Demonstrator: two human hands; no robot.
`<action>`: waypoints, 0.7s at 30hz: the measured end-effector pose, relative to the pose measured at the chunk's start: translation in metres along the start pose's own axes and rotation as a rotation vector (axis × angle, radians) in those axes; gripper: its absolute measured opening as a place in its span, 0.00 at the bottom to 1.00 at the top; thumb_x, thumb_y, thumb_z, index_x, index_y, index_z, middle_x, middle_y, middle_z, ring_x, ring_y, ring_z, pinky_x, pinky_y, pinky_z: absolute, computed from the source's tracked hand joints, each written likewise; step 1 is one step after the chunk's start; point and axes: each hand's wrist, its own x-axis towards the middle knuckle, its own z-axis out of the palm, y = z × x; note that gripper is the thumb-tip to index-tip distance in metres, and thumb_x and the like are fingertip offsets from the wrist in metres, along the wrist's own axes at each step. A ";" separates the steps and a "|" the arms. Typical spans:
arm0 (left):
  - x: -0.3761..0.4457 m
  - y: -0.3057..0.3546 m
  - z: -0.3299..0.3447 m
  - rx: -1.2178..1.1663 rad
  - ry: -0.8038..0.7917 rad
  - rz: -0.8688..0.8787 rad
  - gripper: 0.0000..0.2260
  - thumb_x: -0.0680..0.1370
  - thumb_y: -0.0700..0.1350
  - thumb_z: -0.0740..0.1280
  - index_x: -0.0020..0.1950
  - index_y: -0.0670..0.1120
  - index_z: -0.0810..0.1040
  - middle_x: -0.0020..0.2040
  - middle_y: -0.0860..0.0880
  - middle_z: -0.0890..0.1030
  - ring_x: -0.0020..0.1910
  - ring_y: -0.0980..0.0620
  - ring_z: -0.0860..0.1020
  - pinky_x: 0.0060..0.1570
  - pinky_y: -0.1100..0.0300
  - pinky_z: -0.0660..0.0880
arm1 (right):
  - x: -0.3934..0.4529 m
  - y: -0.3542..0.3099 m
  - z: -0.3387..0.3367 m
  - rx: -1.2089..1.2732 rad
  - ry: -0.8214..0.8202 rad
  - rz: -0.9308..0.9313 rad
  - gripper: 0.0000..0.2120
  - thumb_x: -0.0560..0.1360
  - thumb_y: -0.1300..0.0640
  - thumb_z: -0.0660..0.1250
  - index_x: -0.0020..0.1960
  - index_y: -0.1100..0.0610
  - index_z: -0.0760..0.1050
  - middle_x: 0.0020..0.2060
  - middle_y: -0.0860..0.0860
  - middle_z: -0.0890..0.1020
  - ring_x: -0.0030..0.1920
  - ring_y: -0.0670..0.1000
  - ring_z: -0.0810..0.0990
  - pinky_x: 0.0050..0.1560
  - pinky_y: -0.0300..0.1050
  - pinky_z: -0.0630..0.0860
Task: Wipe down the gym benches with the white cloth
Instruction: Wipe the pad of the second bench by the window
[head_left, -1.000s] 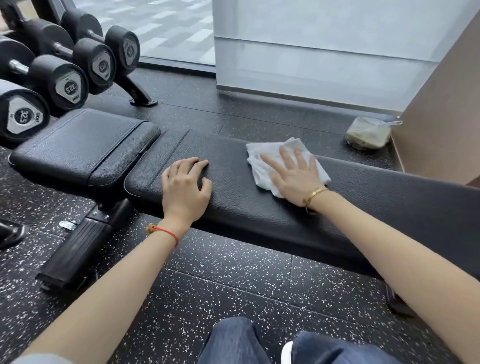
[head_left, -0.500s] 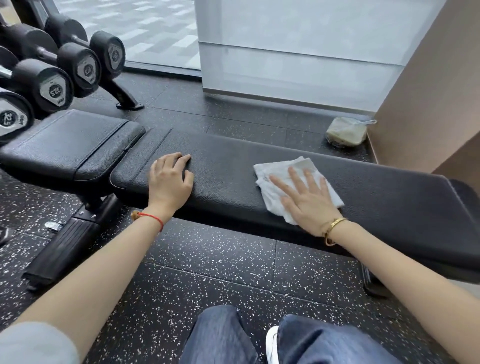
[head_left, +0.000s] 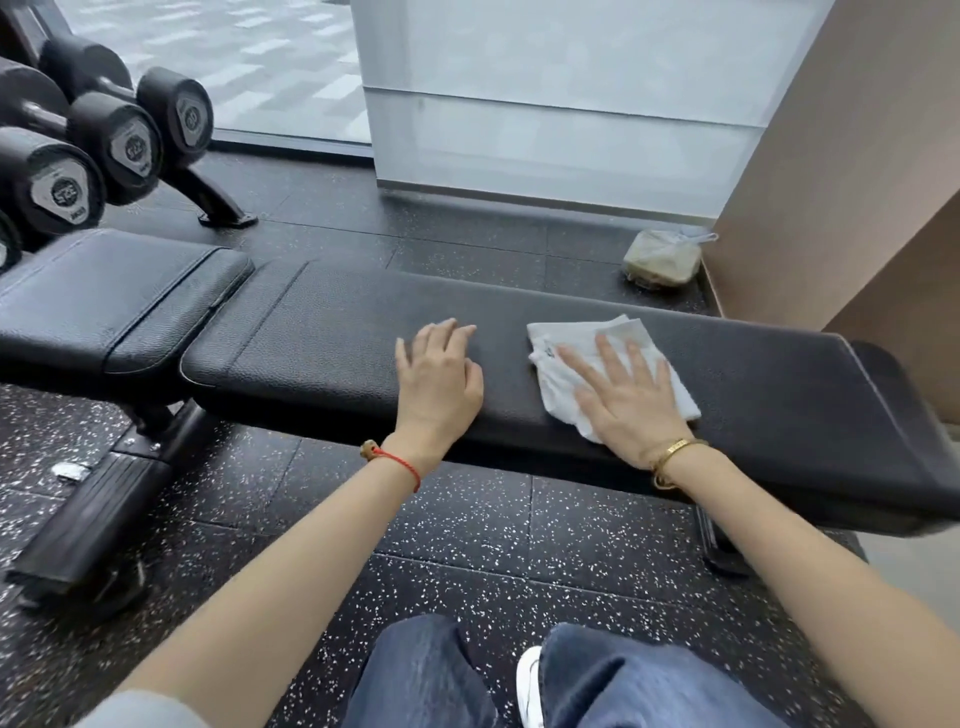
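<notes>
Fingers of the right hand lie straight and spread, pressing the white cloth flat on the bench surface without gripping, so it could bunch or slip free mid-stroke, while the left hand rests flat nearby.

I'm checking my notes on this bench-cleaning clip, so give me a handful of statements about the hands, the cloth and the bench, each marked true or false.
1. The right hand presses flat on the white cloth. True.
2. The left hand holds a spray bottle. False: it rests bare on the bench pad and holds nothing.
3. The cloth lies on the long bench pad. True.
4. The cloth lies on the floor beside the bench. False: it is on the pad, under the right hand.
5. Dumbbells sit on a rack at the far left. True.
</notes>
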 end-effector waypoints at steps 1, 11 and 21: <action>-0.001 0.001 0.004 0.014 -0.014 -0.002 0.21 0.79 0.44 0.58 0.73 0.49 0.69 0.74 0.48 0.68 0.76 0.49 0.60 0.76 0.40 0.49 | 0.014 0.014 -0.005 -0.002 -0.017 0.105 0.23 0.82 0.41 0.42 0.75 0.29 0.40 0.80 0.48 0.42 0.78 0.58 0.40 0.74 0.64 0.37; -0.005 -0.003 0.017 0.141 0.052 0.032 0.19 0.79 0.47 0.58 0.69 0.49 0.73 0.71 0.49 0.72 0.73 0.47 0.65 0.74 0.38 0.54 | 0.056 -0.046 0.003 -0.010 -0.013 -0.054 0.24 0.81 0.41 0.42 0.75 0.31 0.40 0.80 0.49 0.42 0.78 0.61 0.38 0.71 0.68 0.33; -0.006 0.001 0.017 0.173 0.047 0.024 0.19 0.79 0.46 0.59 0.70 0.48 0.72 0.72 0.48 0.71 0.73 0.45 0.64 0.74 0.36 0.54 | 0.052 0.064 -0.021 0.015 -0.063 0.436 0.27 0.81 0.44 0.47 0.77 0.34 0.41 0.80 0.49 0.43 0.78 0.63 0.40 0.72 0.70 0.37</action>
